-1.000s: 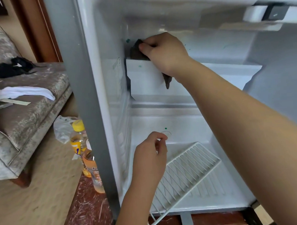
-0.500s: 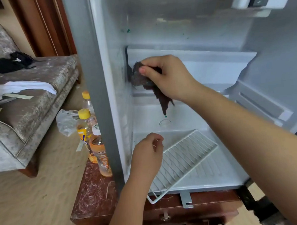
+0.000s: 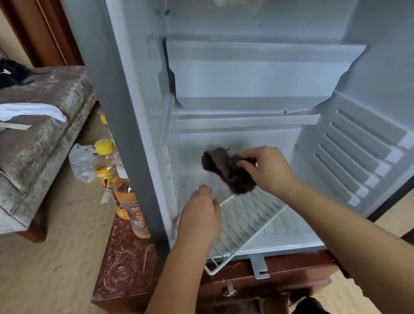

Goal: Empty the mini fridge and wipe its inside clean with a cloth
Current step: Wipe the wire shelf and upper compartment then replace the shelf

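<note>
The mini fridge (image 3: 138, 136) stands open with nothing stored inside. A white wire rack (image 3: 249, 216) lies askew on its floor, one corner sticking out over the front lip. My right hand (image 3: 268, 170) grips a dark brown cloth (image 3: 225, 168) low in the fridge, just above the rack's far end and close to the back wall. My left hand (image 3: 200, 214) has its fingers curled over the rack's left edge. Whether it holds the rack is hidden. Small green specks mark the upper back wall (image 3: 254, 19).
Three drink bottles (image 3: 129, 203) stand on the dark red cabinet top (image 3: 125, 262) left of the fridge, with a plastic bag (image 3: 83, 162) behind them. A grey sofa (image 3: 34, 131) with clothes on it fills the left. The ribbed right wall (image 3: 357, 155) is bare.
My right hand brought the cloth down from the upper left corner of the shelf ledge to just above the rack. My left hand stayed by the rack.
</note>
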The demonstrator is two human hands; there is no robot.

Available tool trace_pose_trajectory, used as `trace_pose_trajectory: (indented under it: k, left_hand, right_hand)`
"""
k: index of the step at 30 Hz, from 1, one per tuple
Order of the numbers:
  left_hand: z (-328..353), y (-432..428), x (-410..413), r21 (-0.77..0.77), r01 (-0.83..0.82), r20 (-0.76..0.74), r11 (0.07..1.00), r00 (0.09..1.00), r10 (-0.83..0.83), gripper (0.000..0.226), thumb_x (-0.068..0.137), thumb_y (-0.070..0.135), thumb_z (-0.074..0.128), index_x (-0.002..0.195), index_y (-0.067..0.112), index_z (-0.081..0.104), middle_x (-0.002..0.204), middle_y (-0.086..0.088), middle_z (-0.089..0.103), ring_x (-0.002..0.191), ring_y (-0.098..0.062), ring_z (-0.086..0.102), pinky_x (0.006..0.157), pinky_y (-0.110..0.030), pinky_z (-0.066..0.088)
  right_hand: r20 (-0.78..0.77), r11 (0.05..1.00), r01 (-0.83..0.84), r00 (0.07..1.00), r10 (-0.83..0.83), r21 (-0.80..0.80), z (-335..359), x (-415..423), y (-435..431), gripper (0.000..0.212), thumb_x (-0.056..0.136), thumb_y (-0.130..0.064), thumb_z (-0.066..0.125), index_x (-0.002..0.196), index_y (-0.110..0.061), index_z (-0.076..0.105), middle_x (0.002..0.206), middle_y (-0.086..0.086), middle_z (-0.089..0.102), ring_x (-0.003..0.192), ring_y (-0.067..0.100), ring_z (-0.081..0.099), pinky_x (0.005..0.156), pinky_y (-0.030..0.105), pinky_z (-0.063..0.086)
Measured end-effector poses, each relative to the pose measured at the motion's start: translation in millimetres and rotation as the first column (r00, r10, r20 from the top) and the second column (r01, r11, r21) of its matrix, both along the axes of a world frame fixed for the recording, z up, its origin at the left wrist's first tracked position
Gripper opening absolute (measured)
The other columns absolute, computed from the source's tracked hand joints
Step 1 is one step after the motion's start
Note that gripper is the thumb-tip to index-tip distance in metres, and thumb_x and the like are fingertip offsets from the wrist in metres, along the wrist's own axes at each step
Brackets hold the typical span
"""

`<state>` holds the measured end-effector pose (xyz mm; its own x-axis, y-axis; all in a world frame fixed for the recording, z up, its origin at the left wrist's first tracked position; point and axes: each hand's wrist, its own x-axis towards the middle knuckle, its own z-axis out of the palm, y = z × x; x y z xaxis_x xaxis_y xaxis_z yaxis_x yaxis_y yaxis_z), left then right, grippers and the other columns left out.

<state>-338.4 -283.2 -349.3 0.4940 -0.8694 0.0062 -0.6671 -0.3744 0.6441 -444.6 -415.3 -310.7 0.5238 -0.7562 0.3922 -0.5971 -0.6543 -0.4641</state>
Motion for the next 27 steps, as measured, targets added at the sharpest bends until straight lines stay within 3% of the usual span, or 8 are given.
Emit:
trace_pose_trajectory:
  k: [6,8,11,15,18,21,24,27]
  left_hand:
    - [-2.1,-7.5,2.9,-0.178,-0.008,-0.132,0.984,0.991,-0.016,0.059,0.099,0.021,0.046,0.150,0.027,0.017,0.146,0.001,0.034,0.122,-0.018,0.047,0.090,-0.024,0.038]
    - [-4.9,-11.5,4.0,-0.206,0.077,-0.085,0.975,0.992,-0.097,0.052,0.097,0.023,0.052,0.145,0.027,0.032,0.143,0.003,0.037,0.125,-0.017,0.044,0.096,-0.021,0.035]
    - [-6.6,-15.7,5.7,-0.295,0.094,-0.061,0.951,0.991,-0.117,0.016,0.093,0.021,0.057,0.109,0.020,0.058,0.108,0.003,0.057,0.099,-0.013,0.055,0.075,-0.008,0.038]
    - [-9.1,-20.6,11.5,-0.231,-0.038,-0.177,0.972,0.984,-0.004,0.010,0.088,0.028,0.064,0.082,0.024,0.059,0.072,0.008,0.063,0.068,-0.013,0.062,0.061,-0.026,0.047]
    - [-8.1,-26.0,3.7,-0.211,-0.219,-0.573,0.953,0.817,0.061,0.002,0.089,0.019,0.064,0.088,0.019,0.062,0.082,-0.003,0.067,0.071,-0.019,0.069,0.067,-0.035,0.058]
    - [0.3,-32.4,-5.4,-0.226,-0.301,-0.842,0.926,0.538,-0.030,0.012,0.097,0.015,0.052,0.095,0.011,0.064,0.078,-0.003,0.071,0.068,-0.011,0.070,0.057,-0.021,0.055]
    - [-6.8,-38.9,-5.5,-0.267,-0.305,-0.780,0.914,0.625,-0.019,0.013,0.089,0.032,0.063,0.089,0.019,0.067,0.080,0.001,0.074,0.081,-0.012,0.071,0.075,-0.032,0.058]
    - [-15.4,-39.4,-4.5,-0.313,-0.286,-0.675,0.906,0.738,0.000,0.009,0.081,0.027,0.071,0.088,0.030,0.068,0.086,0.003,0.072,0.087,-0.015,0.069,0.087,-0.043,0.055]
  right_hand:
    - [0.280,0.984,-0.112,0.957,0.069,0.138,7.1,-12.3,12.0,0.016,0.091,-0.010,0.060,0.100,-0.014,0.074,0.095,-0.003,0.071,0.087,0.012,0.064,0.076,0.015,0.047]
    - [0.338,0.974,-0.143,0.938,0.076,0.178,11.5,-13.1,13.7,0.016,0.091,-0.009,0.060,0.096,-0.017,0.073,0.089,-0.003,0.072,0.085,0.018,0.066,0.079,0.025,0.052]
    - [0.466,0.936,-0.201,0.884,0.046,0.289,18.3,-14.0,13.8,0.016,0.091,-0.008,0.061,0.092,-0.020,0.072,0.083,-0.004,0.072,0.081,0.023,0.068,0.077,0.030,0.055]
    - [0.291,0.987,-0.017,0.956,-0.030,0.160,12.6,-17.7,6.5,0.013,0.088,-0.017,0.066,0.095,-0.025,0.073,0.087,-0.012,0.065,0.074,0.008,0.061,0.072,0.018,0.047]
    - [0.299,0.991,0.086,0.947,-0.114,0.107,-7.9,-14.9,13.7,0.013,0.084,-0.018,0.070,0.094,-0.025,0.073,0.089,-0.011,0.063,0.077,0.008,0.059,0.075,0.025,0.051]
    - [0.382,0.973,-0.087,0.924,-0.002,0.215,-34.2,-8.1,33.3,0.021,0.082,-0.012,0.071,0.095,-0.029,0.070,0.095,-0.015,0.066,0.086,0.003,0.063,0.079,0.026,0.053]
    - [0.428,0.924,-0.233,0.900,0.086,0.304,-51.6,-7.1,44.0,0.025,0.088,-0.008,0.064,0.105,-0.025,0.072,0.102,-0.013,0.071,0.096,-0.002,0.064,0.088,0.016,0.048]
    - [0.548,0.905,-0.217,0.836,-0.021,0.366,-59.8,-10.6,43.4,0.033,0.086,0.002,0.062,0.099,-0.027,0.071,0.102,-0.010,0.071,0.092,-0.001,0.065,0.084,0.019,0.050]
